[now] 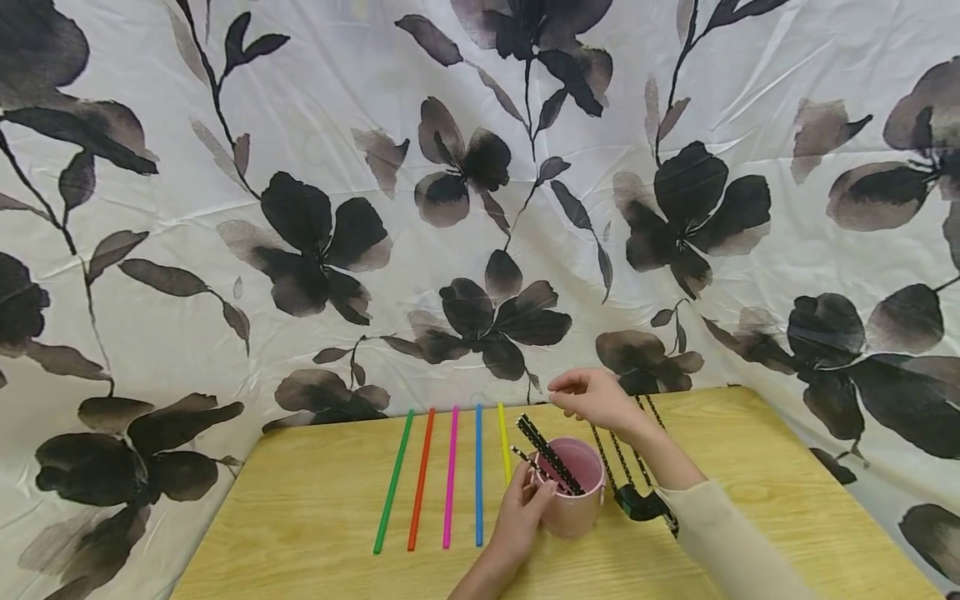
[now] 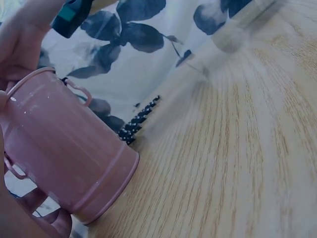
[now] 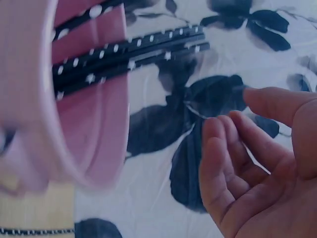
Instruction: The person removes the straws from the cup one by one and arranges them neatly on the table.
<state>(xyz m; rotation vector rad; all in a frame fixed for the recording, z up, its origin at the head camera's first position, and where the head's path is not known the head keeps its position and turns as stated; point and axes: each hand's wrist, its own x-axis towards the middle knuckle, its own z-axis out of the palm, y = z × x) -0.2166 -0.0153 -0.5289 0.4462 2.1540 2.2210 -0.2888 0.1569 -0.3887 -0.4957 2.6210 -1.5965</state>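
My left hand (image 1: 517, 510) grips a small pink metal bucket (image 1: 573, 521) by its left side; the bucket stands on the wooden table. Several black drinking straws (image 1: 551, 454) with white dots and stars lean inside it, their tops poking above the rim. In the left wrist view the fingers (image 2: 52, 218) curl round the bucket's lower side. Just above and to the right of the rim is my right hand (image 1: 600, 400), holding nothing. The right wrist view shows its fingers (image 3: 223, 168) loosely bent and the thumb apart, beside the straws' ends.
A spaced row of straws lies left of the bucket: green (image 1: 393, 483), red (image 1: 422, 479), pink (image 1: 451, 479), blue (image 1: 479, 475) and yellow (image 1: 504, 437). More black patterned straws (image 1: 621, 458) lie under the right forearm. A floral cloth (image 1: 465, 250) hangs behind the table.
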